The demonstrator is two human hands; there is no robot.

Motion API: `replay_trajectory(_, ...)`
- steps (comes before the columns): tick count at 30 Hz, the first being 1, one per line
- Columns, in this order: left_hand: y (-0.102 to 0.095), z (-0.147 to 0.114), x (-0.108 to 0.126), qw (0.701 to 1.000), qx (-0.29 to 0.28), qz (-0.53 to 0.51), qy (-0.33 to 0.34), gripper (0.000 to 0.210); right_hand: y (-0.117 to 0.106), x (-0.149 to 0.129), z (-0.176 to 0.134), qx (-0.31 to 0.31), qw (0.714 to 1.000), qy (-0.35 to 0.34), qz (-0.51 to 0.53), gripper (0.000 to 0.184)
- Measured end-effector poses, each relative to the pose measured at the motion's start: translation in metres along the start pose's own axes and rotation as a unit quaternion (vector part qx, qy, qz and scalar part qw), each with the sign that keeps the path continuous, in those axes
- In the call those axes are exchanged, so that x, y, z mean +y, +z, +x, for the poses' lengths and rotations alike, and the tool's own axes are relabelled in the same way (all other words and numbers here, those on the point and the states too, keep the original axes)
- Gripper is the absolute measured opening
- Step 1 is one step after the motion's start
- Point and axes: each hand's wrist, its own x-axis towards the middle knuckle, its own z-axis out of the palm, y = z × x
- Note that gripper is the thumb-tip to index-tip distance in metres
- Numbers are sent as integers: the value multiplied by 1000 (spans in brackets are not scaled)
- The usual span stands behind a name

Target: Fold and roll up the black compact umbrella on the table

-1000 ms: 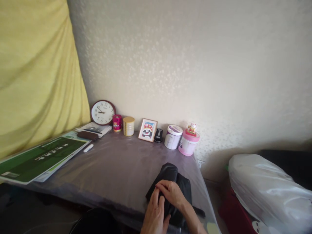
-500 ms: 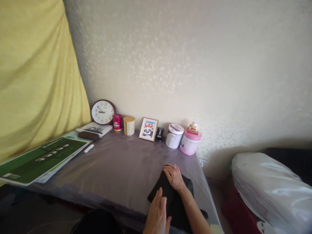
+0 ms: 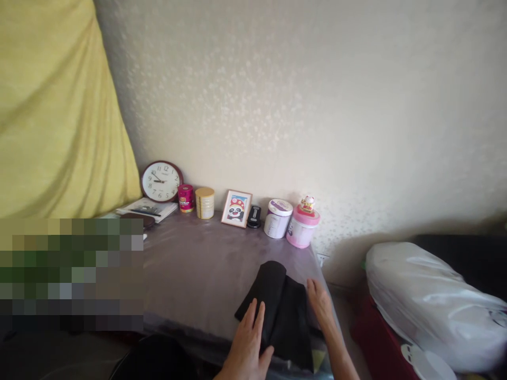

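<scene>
A folded black cloth (image 3: 291, 316) lies near the front right of the table; its left part is turned over into a rounded fold running lengthwise. My left hand (image 3: 249, 335) rests flat on the lower left of this fold, fingers stretched out and thumb apart. At the cloth's right edge is my right hand (image 3: 320, 303), its fingers bent and closed at the upper right corner. Its thumb is hidden, so the exact hold on the edge shows only in part.
Along the wall stand a clock (image 3: 162, 181), a pink can (image 3: 185, 198), a yellow-lidded tin (image 3: 205, 203), a panda picture (image 3: 236, 209), a white tub (image 3: 278, 219) and a pink-lidded tub (image 3: 303, 229) with a figurine. A plastic-wrapped bundle (image 3: 428, 301) is right of the table (image 3: 190, 274). Blurred blocks cover the lower left.
My right hand has moved off the top of the cloth to its right edge. My left hand stays on the left fold, and the view has shifted slightly.
</scene>
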Motion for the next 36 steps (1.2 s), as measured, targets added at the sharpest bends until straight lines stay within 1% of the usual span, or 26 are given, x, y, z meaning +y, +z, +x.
replay_trajectory(3, -1, -2, -2, 1000, -7, -11, -17, 95, -9, 9, -13, -49, 997, 58, 21, 43)
replay_trajectory(5, -3, -2, 0, 999, -10, -9, -32, 96, -9, 7, -19, -66, 994, 83, 30, 44)
replay_trajectory(6, -4, -2, 2, 999, -11, -8, -37, 95, -8, 4, -20, -63, 994, 85, 30, 45)
replay_trajectory(10, -5, -1, 7, 999, -7, -8, -47, 93, -2, -4, -22, -38, 998, 53, 5, 41)
replay_trajectory(13, -2, -1, 6, 999, 8, -14, -42, 94, 0, 1, -25, -37, 998, 46, -36, 31)
replay_trajectory(15, 2, -1, 3, 999, 20, -14, -40, 95, 0, 5, -27, -26, 998, 38, -48, 27)
replay_trajectory(18, 6, -1, 1, 999, 23, -4, -38, 95, -2, 4, -29, -12, 999, 38, -23, 31)
replay_trajectory(20, 7, -1, 1, 999, 23, 2, -41, 95, -4, -4, -30, -25, 998, 52, 14, 36)
replay_trajectory(22, 9, 0, 0, 999, 23, 4, -39, 96, -6, -14, -32, -59, 994, 60, 67, 40)
replay_trajectory(25, 10, 0, -1, 999, 20, 13, -35, 98, -10, -30, -38, -107, 982, 52, 147, 40)
replay_trajectory(30, 8, -2, 4, 999, 14, 17, -45, 96, -16, -56, -40, -130, 966, 45, 217, 44)
replay_trajectory(33, 7, -3, 7, 999, 33, 8, -41, 94, -18, -73, -36, -151, 953, 43, 260, 43)
replay_trajectory(36, 6, -5, 7, 998, 42, 3, -44, 94, -20, -81, -34, -146, 954, 32, 262, 43)
